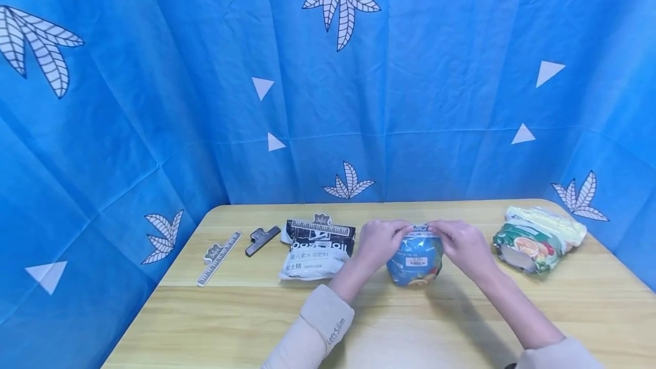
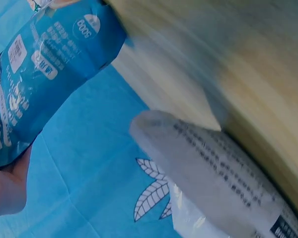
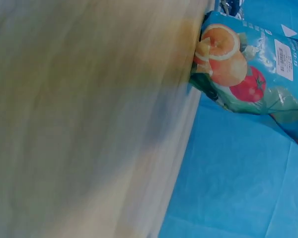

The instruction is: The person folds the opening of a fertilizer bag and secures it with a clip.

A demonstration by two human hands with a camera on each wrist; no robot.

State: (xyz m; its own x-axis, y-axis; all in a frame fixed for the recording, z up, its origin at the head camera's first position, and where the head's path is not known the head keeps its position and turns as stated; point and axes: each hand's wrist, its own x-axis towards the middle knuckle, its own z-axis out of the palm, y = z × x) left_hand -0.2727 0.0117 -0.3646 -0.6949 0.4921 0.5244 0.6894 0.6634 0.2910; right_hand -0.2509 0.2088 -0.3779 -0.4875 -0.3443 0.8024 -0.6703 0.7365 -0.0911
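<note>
Pinching upper left corner of blue bag (image 1: 407,274) between thumb and curled fingers of left hand (image 1: 379,239). Pinching upper right corner likewise in right hand (image 1: 460,239), closing thumb and fingers on the film. Holding bag upright by top edge, right of centre at wood-grain table (image 1: 230,320), showing barcode label (image 1: 416,262) on near face and fruit print (image 3: 230,72) low down. Leaving contact between bag base and table undetermined. Noting black-and-white bag (image 1: 310,266) just left of left hand, bearing white piano-key clip (image 1: 320,226) along far end. Recording black clip (image 1: 262,239) farther left, then loose piano-key clip (image 1: 218,259) left of that. Recording green bag (image 1: 535,246) at far right, well apart from right hand. Observing blue curtain (image 1: 441,73) beyond far table edge.
</note>
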